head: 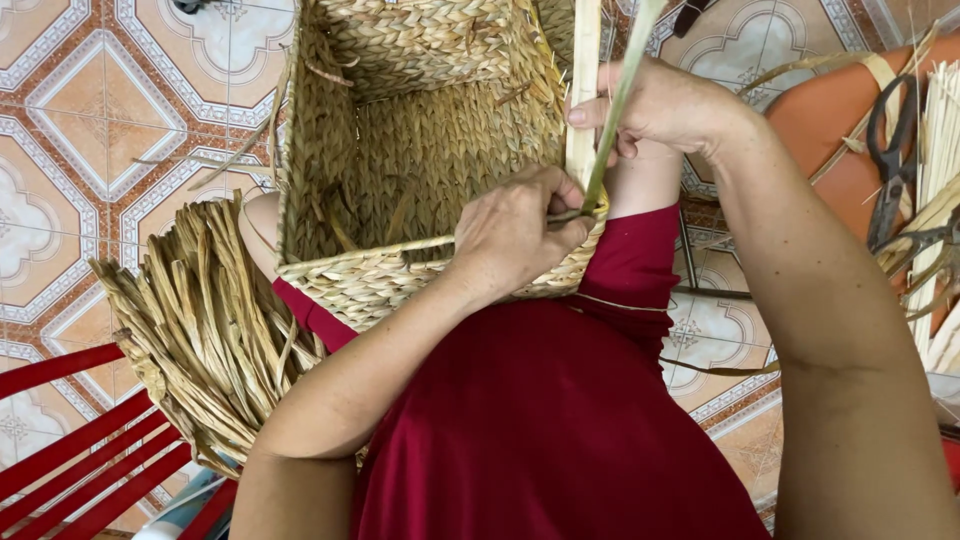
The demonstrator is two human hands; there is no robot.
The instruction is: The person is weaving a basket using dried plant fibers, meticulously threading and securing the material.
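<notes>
A square woven straw basket (420,150) rests on my lap, its opening facing up toward me. My left hand (515,232) grips the near rim of the basket at its right corner, fingers pinched on a strand there. My right hand (665,105) is just above that corner, closed on a thin green-tan reed strip (612,110) that runs up out of view. A wider pale strip (582,90) stands upright beside it along the basket's right edge.
A bundle of dried straw strands (200,320) lies at my left knee over a red slatted chair (80,440). Black scissors (890,160) lie on an orange seat (830,130) at right, beside pale reed strips (940,150). Patterned tile floor (100,120) surrounds.
</notes>
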